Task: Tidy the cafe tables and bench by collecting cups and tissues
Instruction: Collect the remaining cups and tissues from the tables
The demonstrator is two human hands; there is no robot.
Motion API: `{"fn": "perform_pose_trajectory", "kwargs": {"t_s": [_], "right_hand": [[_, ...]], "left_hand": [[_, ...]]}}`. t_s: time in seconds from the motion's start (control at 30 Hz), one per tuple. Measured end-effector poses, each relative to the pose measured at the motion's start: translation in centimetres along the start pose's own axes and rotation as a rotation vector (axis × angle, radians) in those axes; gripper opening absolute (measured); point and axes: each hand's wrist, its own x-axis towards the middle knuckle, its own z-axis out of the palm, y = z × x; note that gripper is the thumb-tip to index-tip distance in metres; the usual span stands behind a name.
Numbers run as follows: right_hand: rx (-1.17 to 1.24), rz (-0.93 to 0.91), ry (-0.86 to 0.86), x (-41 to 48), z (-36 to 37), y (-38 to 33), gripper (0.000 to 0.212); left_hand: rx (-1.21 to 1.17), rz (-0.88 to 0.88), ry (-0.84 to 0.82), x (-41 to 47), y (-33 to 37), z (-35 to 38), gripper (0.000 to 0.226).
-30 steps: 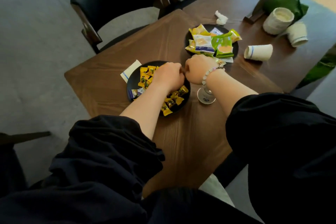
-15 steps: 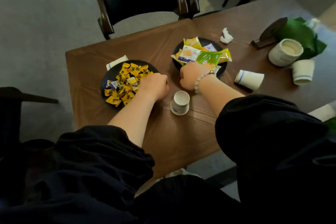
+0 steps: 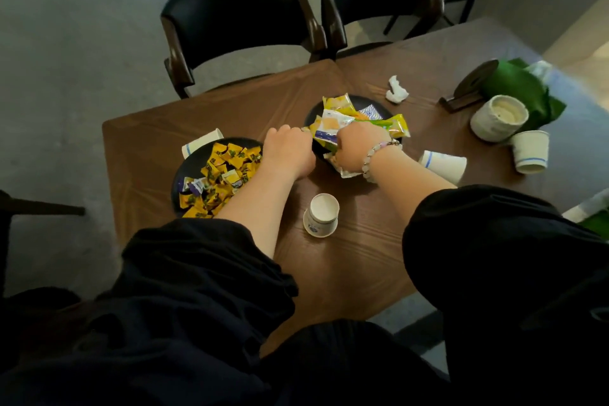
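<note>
While the left hand (image 3: 290,152) and right hand (image 3: 357,148) curl knuckles-up at the snack plate (image 3: 382,105), whatever they grip hidden, the small cup (image 3: 321,215) stands nearby on the tabletop (image 3: 346,273); lift it level.

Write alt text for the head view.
A person's left hand and right hand reach for a plate of snack packets on a wooden table, beside a candy plate. An upright paper cup, a tipped cup and a tissue lie around.

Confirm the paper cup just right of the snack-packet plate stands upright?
No, the paper cup lies on its side on the table.
</note>
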Motion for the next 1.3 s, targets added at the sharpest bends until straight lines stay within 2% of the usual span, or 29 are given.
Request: {"fn": "perform_pose_trajectory", "kwargs": {"t_s": [0.17, 0.27, 0.37, 0.5, 0.67, 0.83, 1.1, 1.3], "right_hand": [[-0.044, 0.067, 0.074, 0.3, 0.9, 1.8, 0.019], [-0.058, 0.086, 0.062, 0.6, 1.2, 4.0, 0.024], [-0.019, 0.103, 0.071, 1.4, 0.9, 6.8, 0.032], [-0.03, 0.133, 0.074, 2.4, 1.7, 12.5, 0.031], [0.015, 0.056, 0.101, 5.1, 2.9, 19.8, 0.032], [0.024, 0.007, 0.027, 6.5, 4.4, 28.0, 0.035], [0.022, -0.174, 0.022, 9.1, 3.6, 35.6, 0.037], [0.034, -0.249, 0.002, 9.1, 4.1, 36.5, 0.036]], "left_hand": [[-0.007, 0.031, 0.115, 3.1, 2.6, -1.2, 0.032], [-0.028, 0.078, 0.077, 4.0, 4.8, -0.6, 0.03], [-0.042, 0.024, 0.068, 5.4, 5.6, 0.0, 0.028], [-0.045, 0.021, 0.096, 8.1, 9.7, 0.1, 0.029], [-0.048, -0.02, 0.078, 13.3, 17.5, 0.2, 0.032], [-0.028, -0.029, -0.021, 16.3, 25.6, 0.7, 0.031], [-0.058, -0.195, -0.079, 19.3, 31.6, 0.0, 0.033], [-0.064, -0.221, -0.185, 18.4, 31.9, 0.3, 0.036]]}}
